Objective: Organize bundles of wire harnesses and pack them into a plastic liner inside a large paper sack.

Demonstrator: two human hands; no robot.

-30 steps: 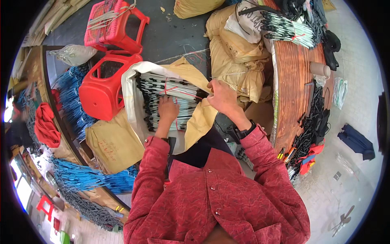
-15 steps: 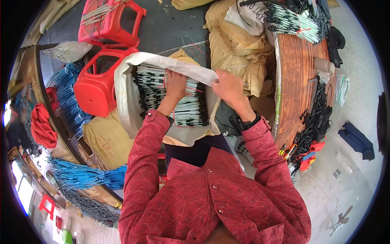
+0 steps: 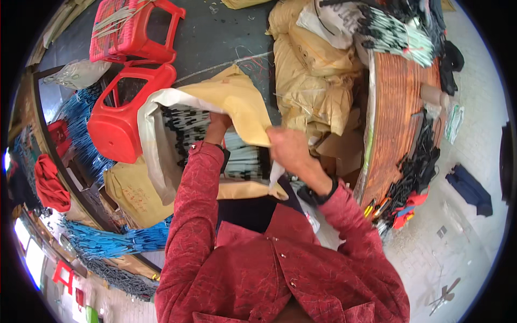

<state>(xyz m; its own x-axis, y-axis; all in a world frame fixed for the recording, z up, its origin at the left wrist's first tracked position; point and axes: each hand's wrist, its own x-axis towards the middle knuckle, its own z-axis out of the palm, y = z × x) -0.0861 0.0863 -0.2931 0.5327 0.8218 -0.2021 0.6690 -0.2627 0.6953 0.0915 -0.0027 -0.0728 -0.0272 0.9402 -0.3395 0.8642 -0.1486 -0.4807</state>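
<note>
In front of me lies an open paper sack (image 3: 245, 105), tan outside with a white lining. Bundles of thin pale strips with black ends (image 3: 239, 156) fill its inside. My right hand (image 3: 291, 152) is closed on the sack's right edge, and the tan flap is folded over toward me. My left hand (image 3: 218, 123) reaches into the mouth over the bundles; the flap covers its fingers, so their grip does not show.
Two red plastic stools (image 3: 121, 134) stand left of the sack. Blue strips (image 3: 118, 237) lie in piles at the left. Full tan sacks (image 3: 309, 81) are stacked beyond to the right, beside a wooden tabletop (image 3: 396, 118) bearing black strips and another pale bundle.
My right hand has drawn the sack's edge down and toward me, turning its tan side up. My left hand has slid under the flap. The sack's opening looks narrower.
</note>
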